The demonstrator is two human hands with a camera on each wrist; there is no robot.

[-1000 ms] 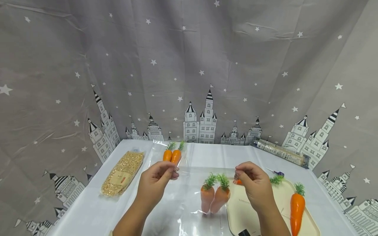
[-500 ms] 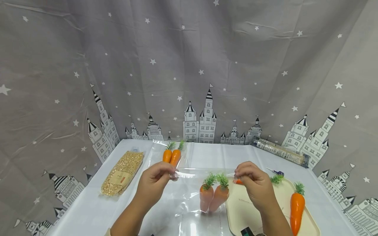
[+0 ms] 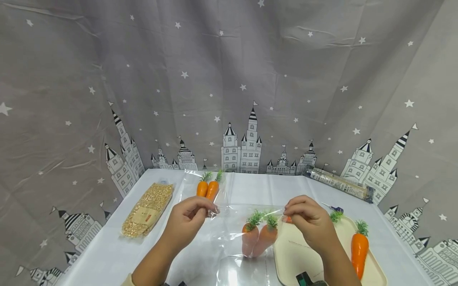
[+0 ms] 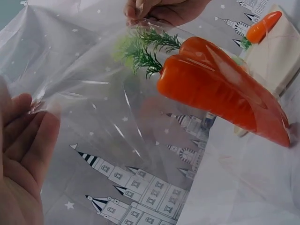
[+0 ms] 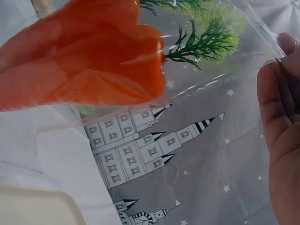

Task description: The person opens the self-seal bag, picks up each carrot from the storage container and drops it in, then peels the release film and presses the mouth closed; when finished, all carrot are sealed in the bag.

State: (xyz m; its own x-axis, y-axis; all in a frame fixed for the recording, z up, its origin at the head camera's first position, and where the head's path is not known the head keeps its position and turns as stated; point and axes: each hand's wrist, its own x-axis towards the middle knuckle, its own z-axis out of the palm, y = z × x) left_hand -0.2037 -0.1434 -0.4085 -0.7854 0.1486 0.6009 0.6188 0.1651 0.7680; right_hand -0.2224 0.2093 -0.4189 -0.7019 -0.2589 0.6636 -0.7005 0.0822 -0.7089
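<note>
Above the table (image 3: 257, 188), by the left edge of the tray (image 3: 300, 258), the bag (image 3: 229, 226) of carrots (image 3: 266, 240) (likely limp, slippery, best taken by its top edge) is pinched there by left hand (image 3: 191, 218) and right hand (image 3: 310, 222).

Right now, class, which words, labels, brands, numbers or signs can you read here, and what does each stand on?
No text can be read with certainty.
Bag of grain: its label has print, too small to read.
Long packet at the back: print, too small and blurred to read.
Tray: faint marks, too small to tell whether they are words.
Carrots: no lettering that I can see.
</note>
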